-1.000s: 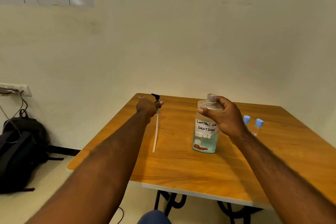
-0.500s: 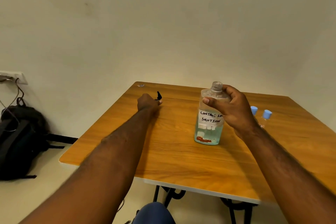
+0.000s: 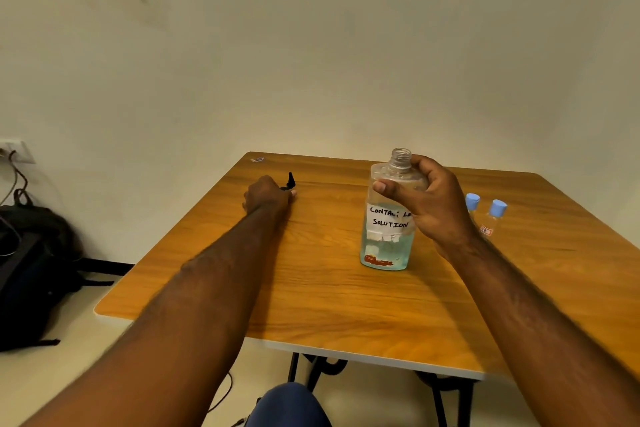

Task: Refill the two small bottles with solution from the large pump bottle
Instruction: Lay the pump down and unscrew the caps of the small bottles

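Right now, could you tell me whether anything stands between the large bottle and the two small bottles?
Only the right hand, gripping the large bottle, lies between them; both small bottles have blue caps on.

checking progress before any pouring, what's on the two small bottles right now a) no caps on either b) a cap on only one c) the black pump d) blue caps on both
D: the small bottles each wear a blue cap and sit on the table beside the large bottle, which the right hand grips.
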